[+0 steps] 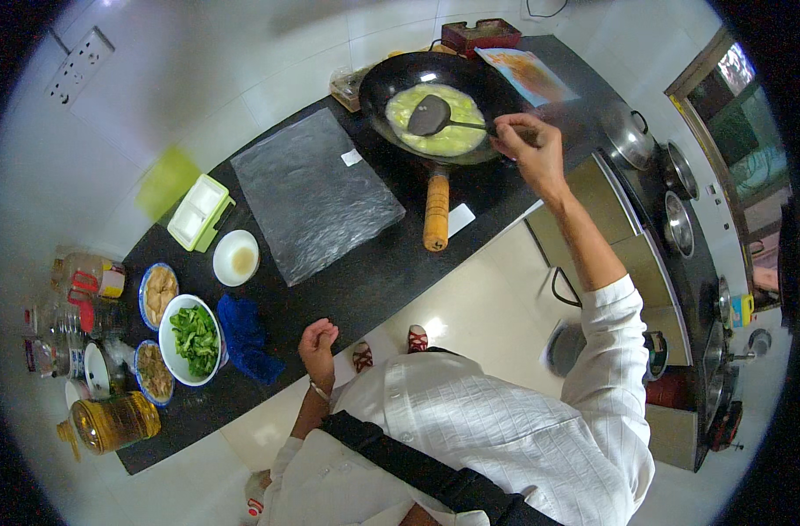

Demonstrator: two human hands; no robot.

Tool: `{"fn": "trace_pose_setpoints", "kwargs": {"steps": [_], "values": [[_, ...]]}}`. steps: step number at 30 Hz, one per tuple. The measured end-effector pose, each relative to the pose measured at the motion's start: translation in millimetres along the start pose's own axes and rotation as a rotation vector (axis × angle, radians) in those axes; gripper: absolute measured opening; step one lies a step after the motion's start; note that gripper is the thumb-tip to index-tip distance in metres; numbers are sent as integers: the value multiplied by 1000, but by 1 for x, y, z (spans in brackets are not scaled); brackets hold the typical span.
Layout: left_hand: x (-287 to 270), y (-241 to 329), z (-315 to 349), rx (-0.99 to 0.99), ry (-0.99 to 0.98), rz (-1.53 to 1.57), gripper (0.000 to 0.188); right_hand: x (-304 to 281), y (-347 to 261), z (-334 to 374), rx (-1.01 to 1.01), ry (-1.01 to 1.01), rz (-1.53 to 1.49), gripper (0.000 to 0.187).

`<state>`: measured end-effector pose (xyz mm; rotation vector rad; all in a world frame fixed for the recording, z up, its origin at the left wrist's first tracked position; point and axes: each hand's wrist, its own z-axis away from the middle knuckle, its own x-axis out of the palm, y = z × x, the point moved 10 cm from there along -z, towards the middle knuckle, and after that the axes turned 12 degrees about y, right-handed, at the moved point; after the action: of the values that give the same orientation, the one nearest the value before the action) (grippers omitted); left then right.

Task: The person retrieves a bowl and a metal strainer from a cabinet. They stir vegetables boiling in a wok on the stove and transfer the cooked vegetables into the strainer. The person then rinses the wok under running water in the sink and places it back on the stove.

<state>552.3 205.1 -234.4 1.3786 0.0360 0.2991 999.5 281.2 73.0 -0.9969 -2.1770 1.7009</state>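
Observation:
My right hand (533, 151) grips a dark wok spatula (429, 116) by its handle, over the right rim of a black wok (391, 72). The spatula's blade rests in or just above a pale yellow-green liquid (457, 140) with a whitish edge, which looks like egg. The wok's wooden handle (436, 215) points toward me. My left hand (317, 349) hangs near the counter's front edge, its fingers loosely curled with nothing seen in them. Closest to it is a crumpled blue cloth (247, 337).
A dark square board (317, 197) lies left of the wok. Farther left are a bowl of green leaves (194, 340), a small white bowl (236, 258), plates of food, a green-and-white container (198, 213) and an oil jug (115, 422). Metal pans (678, 223) line the right counter.

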Motion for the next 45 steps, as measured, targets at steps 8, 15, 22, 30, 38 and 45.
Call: {"fn": "trace_pose_setpoints", "kwargs": {"steps": [8,15,22,30,38,45], "values": [[0,2,0,-23,30,-29,18,23,-33,63,-602,-369,526,27],[0,4,2,1,25,-24,19,37,-64,118,-585,-558,679,32],[-1,-1,-1,-25,25,-5,19,35,-48,108,-583,-524,653,31],[5,6,2,6,2,18,17,32,6,89,-687,-429,721,20],[1,7,3,-15,14,4,17,42,40,102,-547,-359,654,40],[-3,4,2,-51,48,-9,19,17,35,111,-378,-48,380,45]]}}
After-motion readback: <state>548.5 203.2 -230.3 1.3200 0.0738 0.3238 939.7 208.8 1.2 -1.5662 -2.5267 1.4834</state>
